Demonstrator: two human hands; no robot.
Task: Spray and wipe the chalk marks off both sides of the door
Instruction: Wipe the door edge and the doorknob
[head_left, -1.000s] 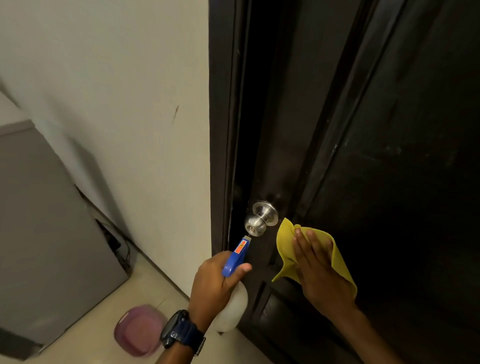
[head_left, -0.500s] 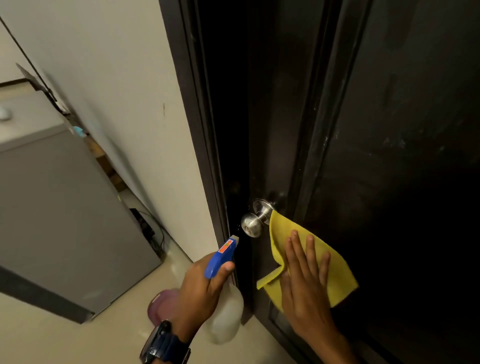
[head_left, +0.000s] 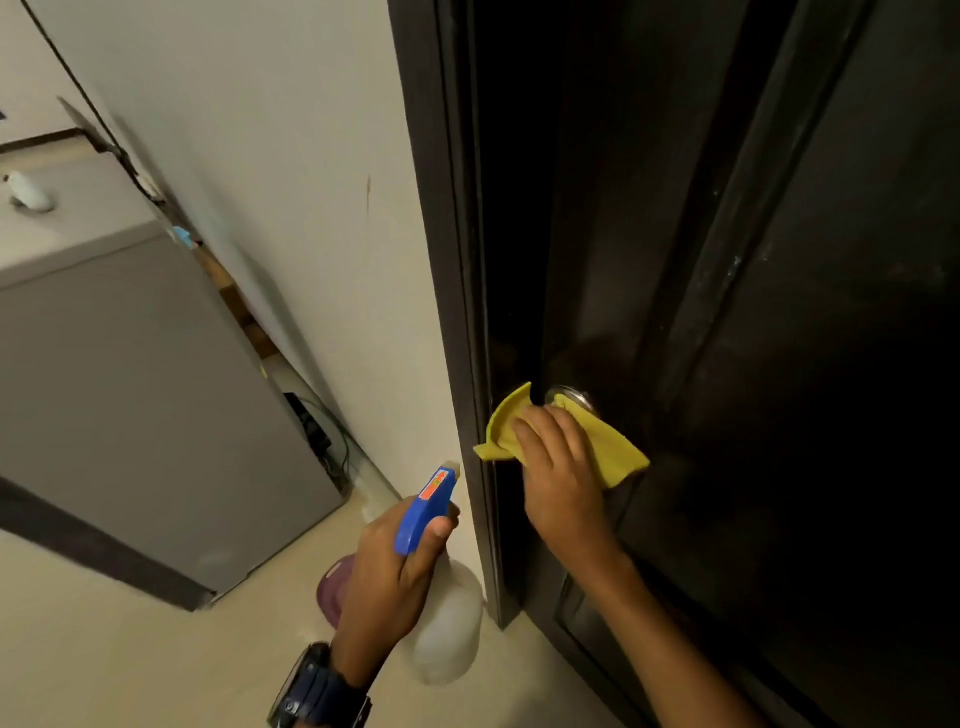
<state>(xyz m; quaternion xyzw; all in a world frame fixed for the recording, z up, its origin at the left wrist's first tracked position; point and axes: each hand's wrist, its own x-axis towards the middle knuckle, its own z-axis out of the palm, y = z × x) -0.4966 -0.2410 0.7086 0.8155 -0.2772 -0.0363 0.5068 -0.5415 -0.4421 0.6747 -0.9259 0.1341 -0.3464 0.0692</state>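
Leftmost, grey cabinet against the wall, purple bowl on the floor beside it. Left hand, watch on the wrist, grips a spray bottle with blue trigger head, nozzle aimed toward the door frame. Right hand, fingers curled, clamps a yellow cloth over the metal knob on the dark door. Faint pale specks show on the door panel.
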